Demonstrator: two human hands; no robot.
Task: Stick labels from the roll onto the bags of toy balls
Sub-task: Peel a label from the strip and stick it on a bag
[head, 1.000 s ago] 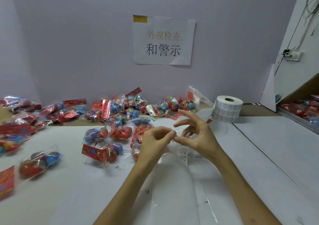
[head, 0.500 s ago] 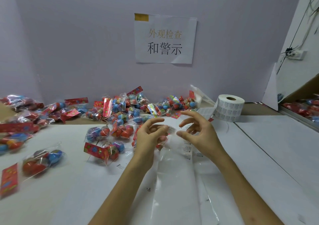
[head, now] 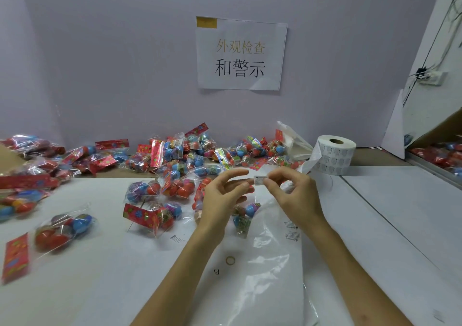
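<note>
A small white label (head: 260, 180) is held up above the table between my hands. My right hand (head: 292, 195) pinches its right edge between thumb and forefinger. My left hand (head: 222, 198) has its fingers spread and nearly straight, a fingertip touching the label's left edge. The label roll (head: 335, 155) stands upright at the back right, and its loose strip (head: 310, 162) trails down towards my right hand. Several bags of toy balls (head: 175, 165) lie heaped along the back wall. One bag (head: 246, 215) lies just below my hands.
A large clear plastic bag (head: 252, 283) lies flat in front of me with a rubber band (head: 230, 260) on it. More bags of balls (head: 62, 230) lie at the left, and others (head: 442, 157) sit at the far right. A paper sign (head: 240, 53) hangs on the wall.
Both hands have risen a little. My left hand has loosened from a pinch to spread fingers, and the peeled label now shows between the hands, in my right hand's pinch.
</note>
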